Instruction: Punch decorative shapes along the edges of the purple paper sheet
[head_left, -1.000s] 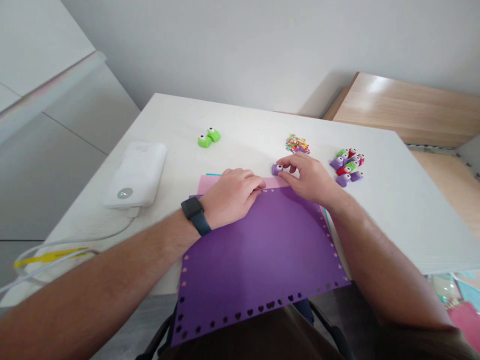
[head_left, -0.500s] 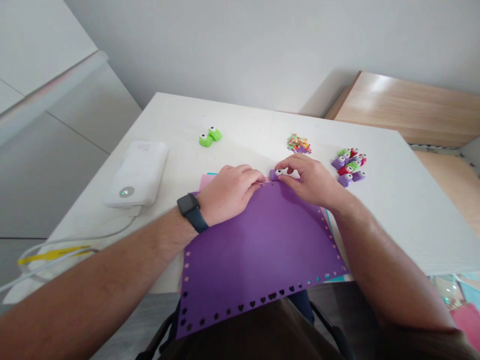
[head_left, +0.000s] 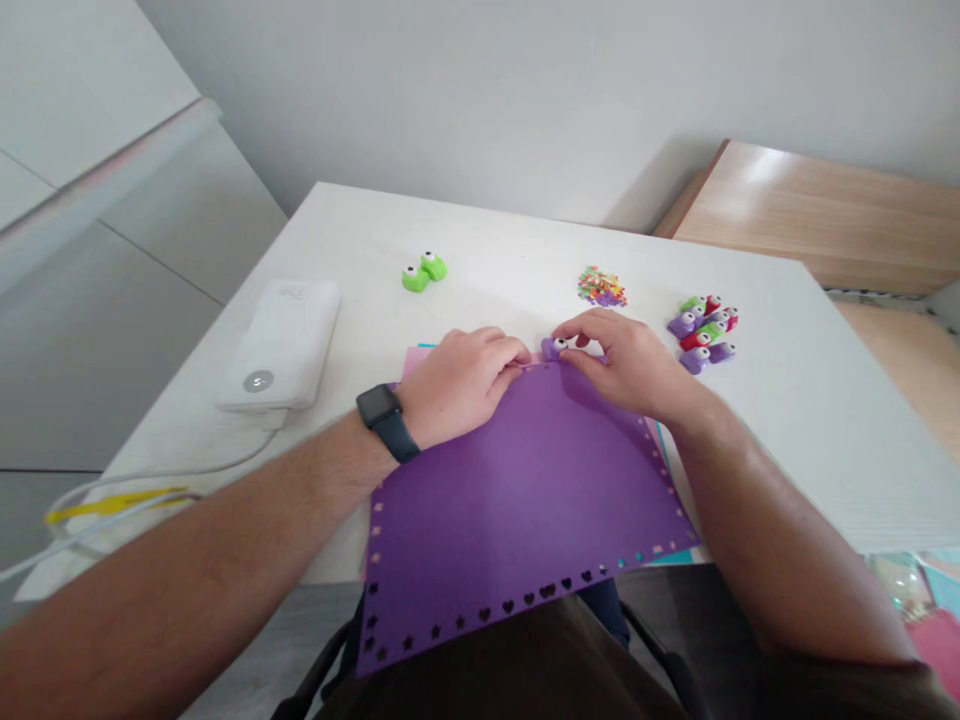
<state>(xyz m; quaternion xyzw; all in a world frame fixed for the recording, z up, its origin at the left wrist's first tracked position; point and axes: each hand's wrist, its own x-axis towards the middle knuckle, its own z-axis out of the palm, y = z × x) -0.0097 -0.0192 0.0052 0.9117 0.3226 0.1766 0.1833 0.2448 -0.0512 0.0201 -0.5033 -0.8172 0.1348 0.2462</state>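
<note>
A purple sheet of paper (head_left: pixel 517 490) with punched stars and hearts along its edges lies on the white table (head_left: pixel 825 420) and overhangs the near edge. My left hand (head_left: pixel 457 385), a dark watch on its wrist, has its fingers curled and pinches the sheet's far edge. My right hand (head_left: pixel 626 365) grips a small purple paper punch (head_left: pixel 555 347) with a googly eye, set on that same far edge just right of my left fingers. Pink and teal sheets peek out beneath the purple one.
A green frog-shaped punch (head_left: pixel 422 271) sits farther back on the table. A pile of coloured paper bits (head_left: pixel 600 287) and a cluster of several small punches (head_left: pixel 705 332) lie to the right. A white device (head_left: pixel 281 345) with a cable lies at left. A wooden surface (head_left: pixel 825 215) stands behind.
The purple sheet has slid away from me, covering most of the pink sheet's far edge. Both hands have stayed at the far edge with the punch.
</note>
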